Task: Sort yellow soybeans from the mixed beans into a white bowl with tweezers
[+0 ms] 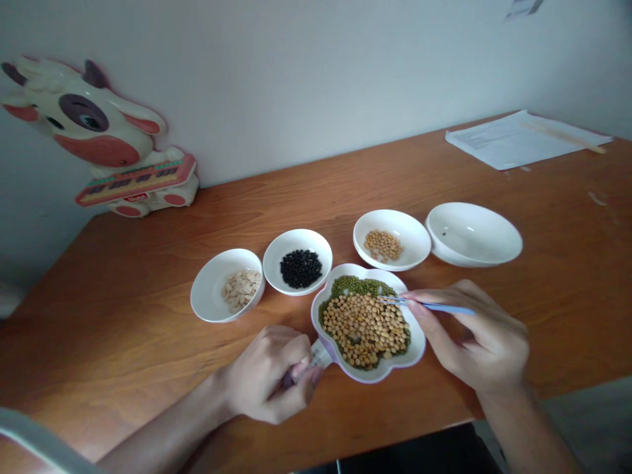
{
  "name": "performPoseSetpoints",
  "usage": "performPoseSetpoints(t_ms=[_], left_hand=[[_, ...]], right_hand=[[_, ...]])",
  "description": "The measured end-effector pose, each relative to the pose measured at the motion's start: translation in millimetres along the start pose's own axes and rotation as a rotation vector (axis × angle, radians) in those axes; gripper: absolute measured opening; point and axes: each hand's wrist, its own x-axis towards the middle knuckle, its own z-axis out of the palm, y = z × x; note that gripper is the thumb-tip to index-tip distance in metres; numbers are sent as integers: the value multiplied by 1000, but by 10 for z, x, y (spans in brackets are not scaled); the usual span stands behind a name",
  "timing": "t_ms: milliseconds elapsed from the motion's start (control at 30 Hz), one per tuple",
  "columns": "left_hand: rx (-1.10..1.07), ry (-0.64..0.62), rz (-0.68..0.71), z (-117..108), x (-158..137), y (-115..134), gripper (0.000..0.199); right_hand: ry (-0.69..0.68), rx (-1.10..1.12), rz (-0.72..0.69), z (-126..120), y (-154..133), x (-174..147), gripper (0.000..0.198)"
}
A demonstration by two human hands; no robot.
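Note:
My left hand [276,374] is closed around the handle [320,355] of a white flower-shaped dish [417,342] with a lilac rim. Soybeans [365,326] lie over green mung beans [363,285] inside it. My right hand [476,336] pinches thin blue tweezers [437,307] at the dish's right side, their tips over the beans near the back. Whether a bean sits between the tips is too small to tell. Behind the dish, a white bowl [417,243] contains a small pile of soybeans [384,245].
Left of the dish stand a bowl [276,253] of black beans [300,268] and a bowl [205,293] of pale flat seeds [241,289]. At right, another bowl [478,234] has a tiny dark speck inside. A cow toy [113,145] and papers [518,141] rest near the wall.

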Motion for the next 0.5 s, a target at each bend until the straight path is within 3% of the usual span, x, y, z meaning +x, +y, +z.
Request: performPoseSetpoints(t_ms=[167, 500], left_hand=[[6, 8, 18, -4, 14, 9, 29], [-14, 28, 36, 17, 22, -9, 28]], right_hand=[[-42, -2, 39, 32, -28, 41, 42], [-129, -43, 112, 219, -135, 193, 19]])
